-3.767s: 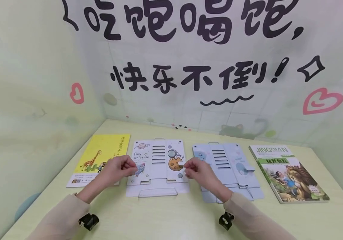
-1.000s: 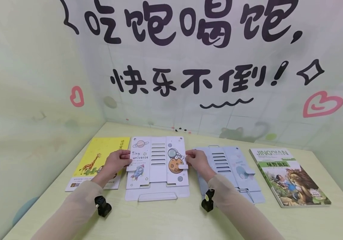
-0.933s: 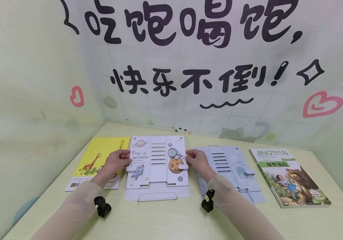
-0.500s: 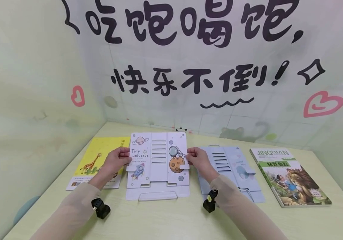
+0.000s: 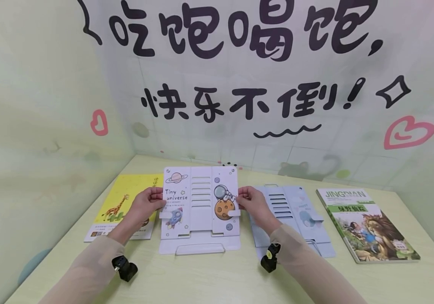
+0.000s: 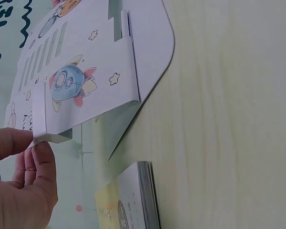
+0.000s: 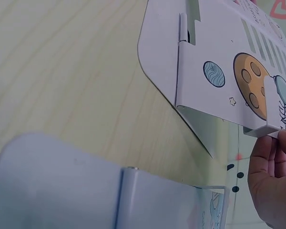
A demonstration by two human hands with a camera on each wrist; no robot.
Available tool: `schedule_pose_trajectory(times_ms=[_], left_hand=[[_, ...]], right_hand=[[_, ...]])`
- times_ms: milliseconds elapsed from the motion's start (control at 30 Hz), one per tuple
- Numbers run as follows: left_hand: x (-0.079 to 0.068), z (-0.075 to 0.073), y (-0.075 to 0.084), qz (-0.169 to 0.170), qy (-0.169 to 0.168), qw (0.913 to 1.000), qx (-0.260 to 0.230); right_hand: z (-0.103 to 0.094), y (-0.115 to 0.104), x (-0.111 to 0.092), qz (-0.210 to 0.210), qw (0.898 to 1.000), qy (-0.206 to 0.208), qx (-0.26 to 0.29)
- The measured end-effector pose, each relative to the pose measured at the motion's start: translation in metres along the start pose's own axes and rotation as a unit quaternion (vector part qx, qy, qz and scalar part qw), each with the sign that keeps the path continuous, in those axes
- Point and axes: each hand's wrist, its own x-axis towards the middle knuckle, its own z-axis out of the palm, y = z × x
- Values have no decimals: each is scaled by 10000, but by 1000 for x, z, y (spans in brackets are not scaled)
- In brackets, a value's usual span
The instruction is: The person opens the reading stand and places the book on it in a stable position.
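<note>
A white book stand (image 5: pixel 200 202) printed with a planet, rocket and astronaut has its back panel tilted up from its flat base (image 5: pixel 167 247). My left hand (image 5: pixel 144 207) pinches the panel's left edge, thumb in front and fingers behind, beside the small page clip (image 6: pixel 40 112). On the opposite edge my right hand (image 5: pixel 254 203) pinches the panel just above the other clip (image 7: pixel 271 107). Both wrist views show a wedge of space between the raised panel and the base. A wire bar (image 5: pixel 200 249) lies at the base's front.
To the right lies a flat blue book stand (image 5: pixel 283 202), partly covered by my right forearm. Beyond it is a book with a lion cover (image 5: pixel 368 228). A yellow book (image 5: pixel 114 202) with a giraffe lies at left, partly under my left hand. Printed walls enclose the table (image 5: pixel 217 278).
Both hands moved from near the clips to the panel's side edges. The white stand's back panel has risen from lying flat to a tilt, its top edge higher. The clips now point outward.
</note>
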Motion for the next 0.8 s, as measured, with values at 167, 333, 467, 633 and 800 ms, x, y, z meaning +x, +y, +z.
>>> schedule_pose_trajectory(times_ms=[167,333,467,633,800], left_hand=[[-2,-1,2,61,-29,10000,-46],[-5,-1,4,-12,-56,10000,-73],[-6,-2,5,-41,-89,9999,-128],[-9,-3,6,-22,-121,9997,-201],[-10,-3,6,-66,-188,9993,-307]], right_hand=[[-1,0,0,-24,9999,-63,89],[-2,0,0,-42,9999,-52,96],[-3,0,-1,-32,9999,-20,108],[-3,0,-2,-63,9999,-29,110],[-4,0,-4,-141,9998,-55,97]])
